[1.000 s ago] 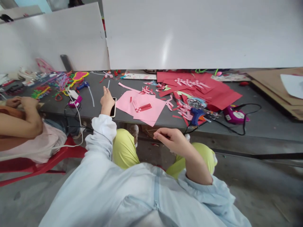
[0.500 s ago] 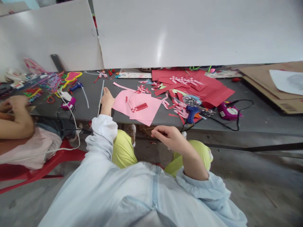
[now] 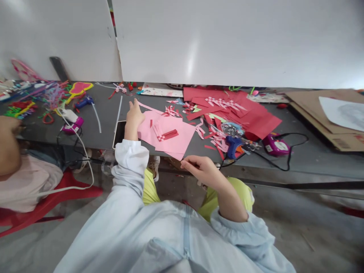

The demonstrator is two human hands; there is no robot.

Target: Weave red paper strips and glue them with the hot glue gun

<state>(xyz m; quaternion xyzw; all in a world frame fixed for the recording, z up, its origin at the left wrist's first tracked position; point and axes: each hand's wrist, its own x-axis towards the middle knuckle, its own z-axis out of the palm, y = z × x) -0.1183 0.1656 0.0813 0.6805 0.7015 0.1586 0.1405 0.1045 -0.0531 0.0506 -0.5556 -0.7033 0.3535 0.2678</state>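
My left hand point(image 3: 133, 115) reaches over the grey table point(image 3: 313, 159), its fingers stretched flat on the left edge of a pink paper sheet point(image 3: 176, 142). Just left of that wrist a phone point(image 3: 119, 133) lies flat on the table. Short red strips woven into the pink paper point(image 3: 167, 133) lie right of the hand. Below the table's front edge, above my knees, my right hand point(image 3: 200, 170) is pinched shut; what it holds is too small to make out.
Red paper sheets point(image 3: 256, 113) and cut strips cover the table's middle. A blue glue gun point(image 3: 233, 144) and a purple device point(image 3: 274, 146) with black cables lie right. Another blue glue gun point(image 3: 85, 101) and pipe cleaners lie left. Another person point(image 3: 14, 167) sits left on a red chair point(image 3: 57, 193). Cardboard point(image 3: 321, 117) lies far right.
My left hand let go of the phone, which now lies on the table, and moved right onto the pink paper. My right hand stayed pinched in place.
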